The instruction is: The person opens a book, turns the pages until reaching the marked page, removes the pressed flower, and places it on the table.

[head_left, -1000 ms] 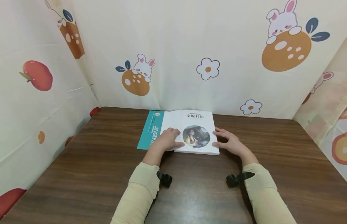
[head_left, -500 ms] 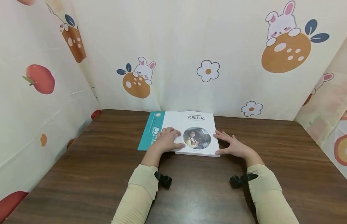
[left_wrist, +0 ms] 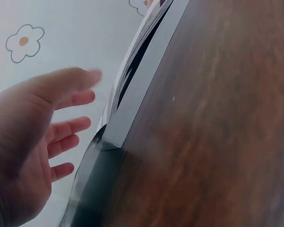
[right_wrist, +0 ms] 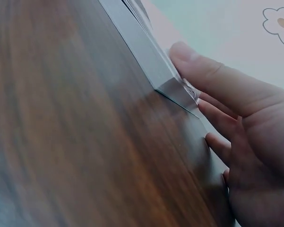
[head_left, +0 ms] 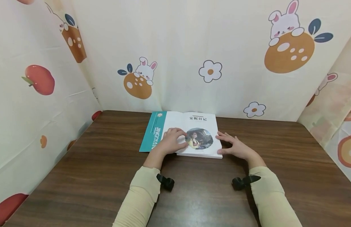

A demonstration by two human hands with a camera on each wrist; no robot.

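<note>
An open paperback book (head_left: 211, 124) lies near the back of the table. Its right side shows a title page with Chinese characters and a round picture (head_left: 200, 138); at the far left is a teal cover flap (head_left: 148, 135). My left hand (head_left: 170, 141) hovers over the left page, fingertips by the picture's left edge, thumb and fingers apart. In the left wrist view its fingers stand loosely spread above the book's edge. My right hand (head_left: 238, 148) is at the book's right edge, fingers extended; in the right wrist view its thumb (right_wrist: 182, 54) lies at the front corner of the pages.
The brown wood-grain table (head_left: 113, 189) surrounds the book. A pale curtain (head_left: 178, 37) printed with rabbits, fruit and flowers rises right behind it and along both sides. Black cameras are strapped to the left wrist (head_left: 167, 183) and right wrist (head_left: 240, 183).
My left hand has shifted slightly to the right, its fingertips now reaching the picture's edge. My right hand has moved a little outward and spread its fingers. The book stays in place.
</note>
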